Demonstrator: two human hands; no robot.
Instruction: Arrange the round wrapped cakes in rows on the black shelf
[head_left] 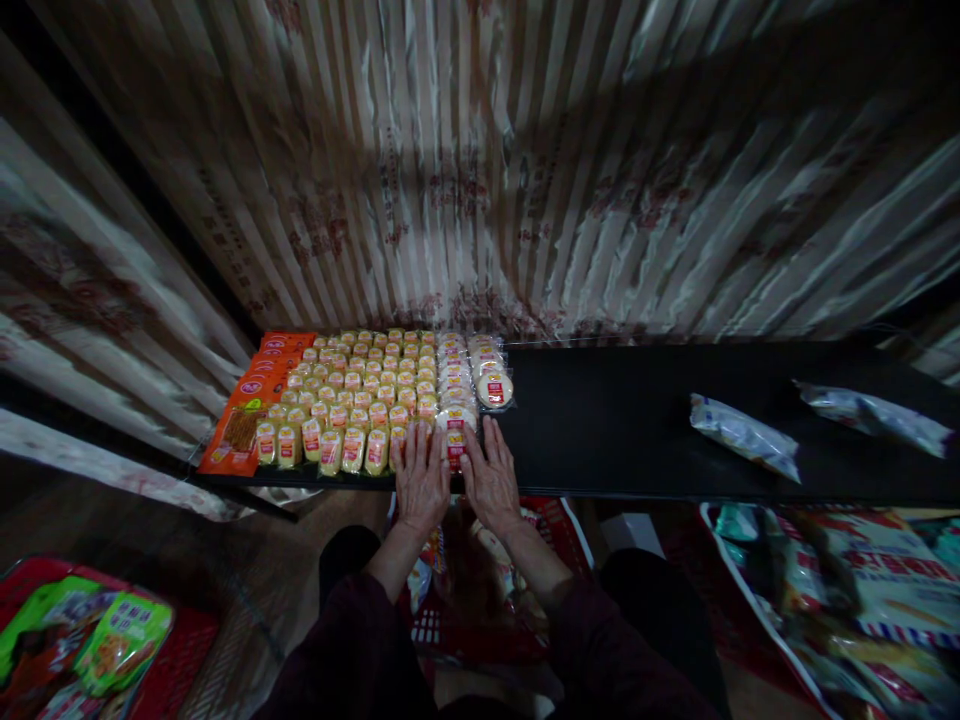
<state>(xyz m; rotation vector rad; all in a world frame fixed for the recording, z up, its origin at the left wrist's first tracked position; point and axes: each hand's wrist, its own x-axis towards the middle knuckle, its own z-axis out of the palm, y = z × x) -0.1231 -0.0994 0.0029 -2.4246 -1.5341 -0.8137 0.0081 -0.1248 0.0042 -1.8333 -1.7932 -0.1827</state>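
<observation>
At the lower centre of the frame, the left hand [422, 492] and right hand [492, 490] lie flat with fingers outstretched, flanking the near end of a row of round white packets [455, 418] on the black shelf [600, 420]. The row's long axis runs away from the hands, up the frame, and both are about equally near it; whether they press on it I cannot tell. A 2nd, shorter row [495, 388] lies just beyond the right fingertips; the yellow packets [352, 400] sit beside the left hand.
</observation>
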